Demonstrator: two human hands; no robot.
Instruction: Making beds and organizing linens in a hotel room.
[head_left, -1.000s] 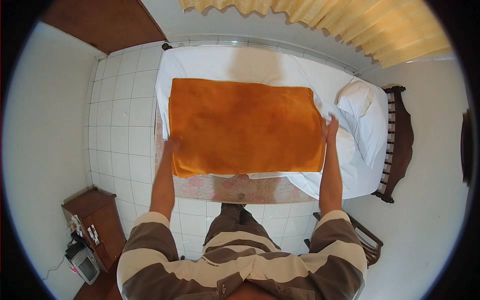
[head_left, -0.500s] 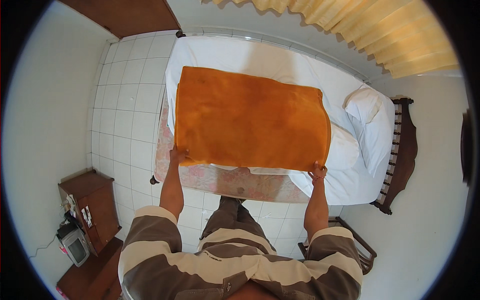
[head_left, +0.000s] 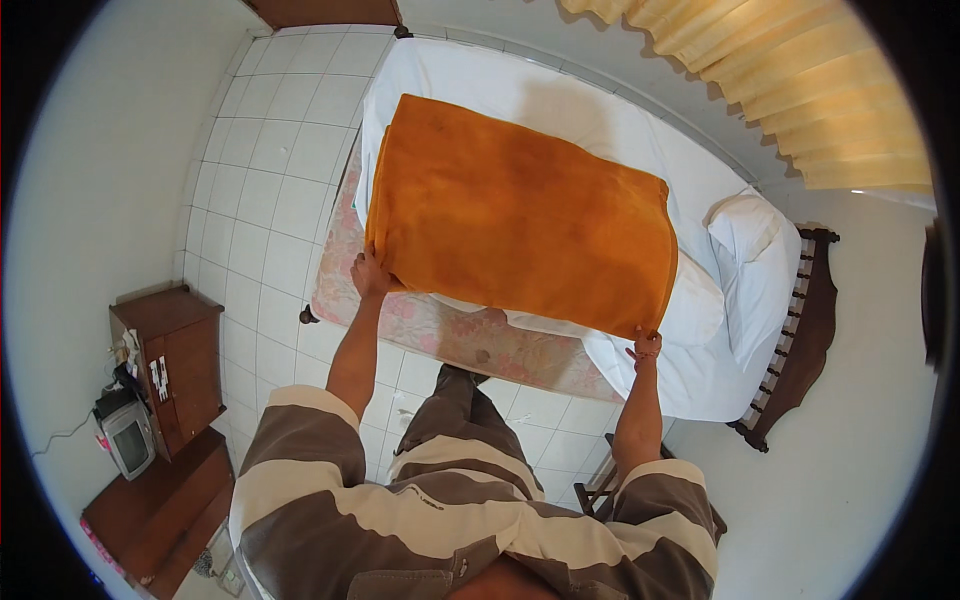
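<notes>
A folded orange blanket is stretched out over the bed, its layers showing along the left edge. My left hand grips its near left corner, with the fingertips partly hidden by the cloth. At the near right corner, my right hand pinches the blanket's edge. Beneath and behind the blanket lies a rumpled white sheet, pulled off the near side of the pink floral mattress.
White pillows lie by the dark wooden headboard at right. A yellow curtain hangs at the far right. To the left stand a brown cabinet and a small grey television. A dark wooden chair is by my right arm.
The view has turned slightly, so the bed appears more slanted. Both hands keep hold of the blanket, and its left end now sits higher in view.
</notes>
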